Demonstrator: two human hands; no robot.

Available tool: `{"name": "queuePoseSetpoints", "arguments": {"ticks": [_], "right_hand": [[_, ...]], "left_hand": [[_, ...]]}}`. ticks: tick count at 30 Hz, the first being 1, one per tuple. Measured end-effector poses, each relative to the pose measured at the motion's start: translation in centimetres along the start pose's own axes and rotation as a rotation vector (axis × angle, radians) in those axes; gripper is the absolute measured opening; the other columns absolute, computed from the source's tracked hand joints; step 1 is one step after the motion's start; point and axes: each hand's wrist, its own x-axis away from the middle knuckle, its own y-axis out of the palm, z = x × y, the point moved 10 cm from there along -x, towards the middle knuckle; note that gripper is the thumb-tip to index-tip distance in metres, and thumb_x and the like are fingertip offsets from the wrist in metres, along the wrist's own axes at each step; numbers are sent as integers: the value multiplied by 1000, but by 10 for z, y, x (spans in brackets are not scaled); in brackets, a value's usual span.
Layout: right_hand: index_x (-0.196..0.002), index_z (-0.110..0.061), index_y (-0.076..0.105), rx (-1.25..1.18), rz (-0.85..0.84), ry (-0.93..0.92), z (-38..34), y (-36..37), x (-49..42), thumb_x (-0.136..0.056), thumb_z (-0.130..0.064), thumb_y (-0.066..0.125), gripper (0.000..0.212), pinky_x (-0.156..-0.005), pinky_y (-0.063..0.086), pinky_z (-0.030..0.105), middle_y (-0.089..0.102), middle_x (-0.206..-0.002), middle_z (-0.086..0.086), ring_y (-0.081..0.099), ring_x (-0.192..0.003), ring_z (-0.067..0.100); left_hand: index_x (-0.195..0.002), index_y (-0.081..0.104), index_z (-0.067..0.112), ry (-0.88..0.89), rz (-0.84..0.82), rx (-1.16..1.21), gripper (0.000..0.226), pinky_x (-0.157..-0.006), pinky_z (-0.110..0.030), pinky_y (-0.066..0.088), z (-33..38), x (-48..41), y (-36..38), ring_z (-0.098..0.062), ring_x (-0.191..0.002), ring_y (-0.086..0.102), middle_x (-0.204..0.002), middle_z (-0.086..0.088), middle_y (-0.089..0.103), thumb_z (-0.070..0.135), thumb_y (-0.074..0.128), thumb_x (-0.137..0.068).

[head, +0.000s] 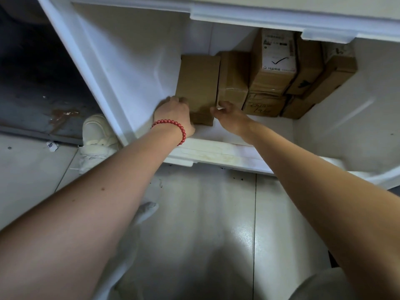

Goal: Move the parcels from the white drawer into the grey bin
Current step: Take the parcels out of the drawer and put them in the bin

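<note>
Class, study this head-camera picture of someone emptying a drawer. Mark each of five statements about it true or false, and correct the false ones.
1. Both hands hold the leftmost parcel. True: the left hand grips its left edge, the right hand its lower right corner.
2. The red bead bracelet is on the right wrist. False: it is on the left wrist.
3. The white drawer holds only one parcel. False: several cardboard parcels sit packed together at its back.
4. A labelled parcel shows a tick on its white label. True.
5. A white shoe stands on the floor left of the drawer. True.
</note>
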Motion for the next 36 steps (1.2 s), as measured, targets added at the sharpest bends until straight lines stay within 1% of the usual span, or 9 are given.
{"name": "queuePoseSetpoints", "arguments": {"ticks": [2,6,11,16,20,25,29,31,36], "right_hand": [[-152,-17,23,51,4,33,2,3,-4,-100,-53,33,64,-106,32,35,32,-155,5,35,-139,27],[-151,-15,27,71,-1,121,5,15,-15,-98,-61,25,70,-111,35,44,36,-153,9,39,-136,29],[-148,-20,26,-346,2,194,18,29,-21,-99,-52,39,61,-106,39,42,40,-150,6,40,-134,26],[-137,-21,36,-618,-61,248,23,32,-20,-97,-45,49,48,-107,40,43,52,-135,5,48,-126,23],[-124,-22,42,-701,-76,280,26,33,-19,-93,-44,58,42,-96,44,35,61,-104,1,58,-107,19],[-121,-16,46,-660,-77,269,28,34,-20,-88,-50,61,51,-106,39,44,56,-124,4,52,-120,23],[-101,-12,56,-824,-88,229,20,34,-19,-91,-34,63,26,-101,47,46,59,-102,6,58,-104,22],[-107,-9,54,-903,-66,239,18,34,-17,-91,-29,65,28,-96,51,46,57,-102,10,59,-98,22],[-138,-6,35,-885,-31,237,12,33,-13,-89,-32,66,64,-94,52,50,49,-119,14,56,-102,26]], "left_hand": [[-136,41,11,-2,23,-6,53,-92,-37,45,1,-1,0,-30,-116,50,-129,-14,48,32,58,-90],[-142,33,15,22,32,-28,60,-91,-39,46,6,-6,7,-32,-115,53,-143,-15,36,32,58,-90],[-142,34,14,20,46,40,56,-92,-38,44,4,-16,8,-30,-109,56,-127,-12,55,31,55,-93],[-144,33,15,18,60,82,57,-97,-37,42,2,-15,5,-29,-120,51,-138,-11,48,34,52,-94],[-146,31,18,-7,69,134,59,-97,-36,44,1,-14,4,-29,-123,49,-143,-11,42,34,54,-93],[-144,31,18,-9,81,134,59,-96,-35,44,-1,-10,2,-28,-123,48,-143,-11,42,32,56,-93],[-144,31,18,8,71,129,59,-96,-36,43,0,-9,2,-29,-122,48,-142,-11,42,32,55,-93],[-144,31,18,10,77,138,59,-97,-36,43,0,-8,0,-29,-123,48,-143,-12,39,32,55,-93],[-146,26,20,9,104,183,59,-95,-36,45,0,0,-6,-30,-121,49,-150,-14,28,39,50,-95]]}}
